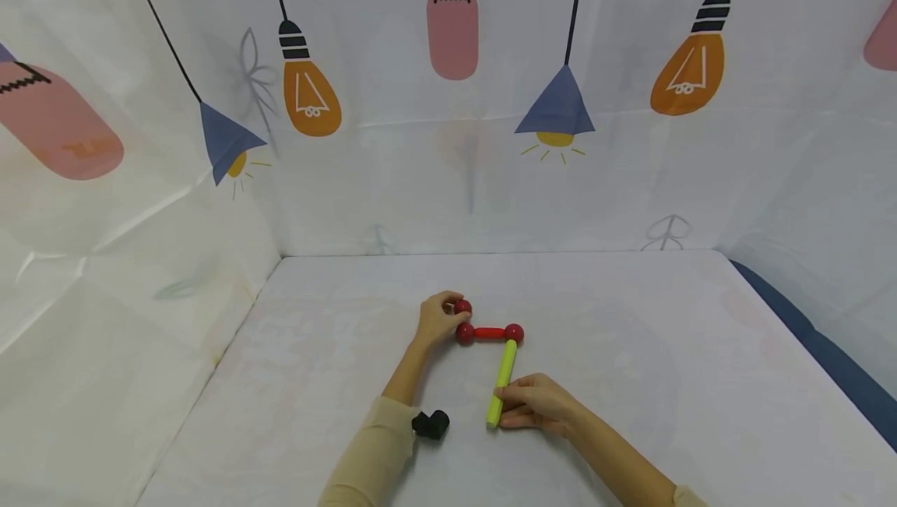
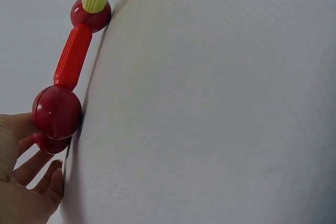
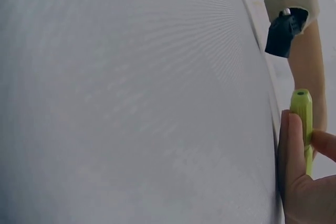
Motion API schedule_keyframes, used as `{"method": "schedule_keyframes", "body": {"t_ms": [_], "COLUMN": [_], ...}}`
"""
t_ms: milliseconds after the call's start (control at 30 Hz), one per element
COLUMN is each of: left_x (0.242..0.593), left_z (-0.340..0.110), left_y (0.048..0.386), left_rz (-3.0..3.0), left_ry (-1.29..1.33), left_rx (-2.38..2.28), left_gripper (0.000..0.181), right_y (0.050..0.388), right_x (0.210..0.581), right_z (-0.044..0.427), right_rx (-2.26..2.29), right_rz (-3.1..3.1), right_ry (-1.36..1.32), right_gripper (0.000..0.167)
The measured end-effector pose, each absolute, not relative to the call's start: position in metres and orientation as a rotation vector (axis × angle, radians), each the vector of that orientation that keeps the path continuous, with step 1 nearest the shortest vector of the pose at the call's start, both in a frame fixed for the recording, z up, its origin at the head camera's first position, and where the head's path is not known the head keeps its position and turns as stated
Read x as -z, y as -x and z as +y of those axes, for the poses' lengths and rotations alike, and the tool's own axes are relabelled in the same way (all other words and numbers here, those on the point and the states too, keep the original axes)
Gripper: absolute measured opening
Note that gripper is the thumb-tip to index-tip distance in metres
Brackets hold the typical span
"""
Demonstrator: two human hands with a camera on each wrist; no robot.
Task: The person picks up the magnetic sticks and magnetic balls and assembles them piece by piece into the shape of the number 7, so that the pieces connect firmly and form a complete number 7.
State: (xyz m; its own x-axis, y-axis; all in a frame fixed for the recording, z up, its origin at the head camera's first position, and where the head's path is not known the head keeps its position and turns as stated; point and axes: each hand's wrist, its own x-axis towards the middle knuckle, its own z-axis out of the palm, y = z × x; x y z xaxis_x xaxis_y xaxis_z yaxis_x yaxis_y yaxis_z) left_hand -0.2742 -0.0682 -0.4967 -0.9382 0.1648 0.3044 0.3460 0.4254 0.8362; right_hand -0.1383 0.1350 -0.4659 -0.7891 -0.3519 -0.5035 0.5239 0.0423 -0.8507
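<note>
My left hand (image 1: 436, 322) pinches a red ball (image 1: 462, 306) between thumb and fingers. Right beside it lies another red ball (image 1: 466, 334), joined by a short red rod (image 1: 489, 333) to a third red ball (image 1: 515, 333). In the left wrist view the held ball (image 2: 51, 144) is partly hidden behind the nearer ball (image 2: 57, 111). A longer yellow-green rod (image 1: 506, 367) runs from the third ball toward the person. Near its free end, my right hand (image 1: 538, 404) grips that rod, thumb on one side and fingers on the other, as the right wrist view shows.
Everything lies on a white-covered table (image 1: 336, 359). A black wrist camera (image 1: 430, 424) sticks out from the left sleeve (image 1: 374, 445). White sheeting (image 1: 406, 180) printed with lamps and bulbs rises behind and beside the table.
</note>
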Motion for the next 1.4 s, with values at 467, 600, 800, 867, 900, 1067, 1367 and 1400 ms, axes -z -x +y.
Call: {"method": "schedule_keyframes", "body": {"t_ms": [467,600,800,867,900,1067,1367,1400], "left_x": [0.494,0.494,0.494,0.494,0.494,0.491,0.486,0.486], "left_z": [-0.078,-0.081,-0.087,-0.089,-0.091,-0.096,-0.101,-0.1], "left_y": [0.249,0.243,0.234,0.231,0.229,0.221,0.205,0.204], "left_rz": [-2.404,-2.388,-2.393,-2.398,-2.403,-2.453,-2.583,-2.602], "left_ry": [0.149,0.133,0.127,0.136,0.142,0.172,0.286,0.3], "left_rx": [1.675,1.712,1.757,1.77,1.779,1.813,1.809,1.805], "left_gripper": [0.037,0.038,0.038,0.037,0.037,0.037,0.037,0.036], "right_y": [0.149,0.152,0.155,0.156,0.156,0.156,0.158,0.158], "right_x": [0.468,0.468,0.469,0.468,0.468,0.467,0.466,0.466], "right_z": [0.134,0.135,0.136,0.135,0.135,0.136,0.134,0.134], "right_rx": [1.82,1.813,1.824,1.825,1.827,1.83,1.815,1.813], "right_rz": [1.723,1.736,1.734,1.733,1.732,1.729,1.754,1.756], "right_ry": [-0.232,-0.242,-0.238,-0.233,-0.229,-0.217,-0.265,-0.274], "right_gripper": [0.028,0.029,0.03,0.029,0.029,0.028,0.032,0.033]}}
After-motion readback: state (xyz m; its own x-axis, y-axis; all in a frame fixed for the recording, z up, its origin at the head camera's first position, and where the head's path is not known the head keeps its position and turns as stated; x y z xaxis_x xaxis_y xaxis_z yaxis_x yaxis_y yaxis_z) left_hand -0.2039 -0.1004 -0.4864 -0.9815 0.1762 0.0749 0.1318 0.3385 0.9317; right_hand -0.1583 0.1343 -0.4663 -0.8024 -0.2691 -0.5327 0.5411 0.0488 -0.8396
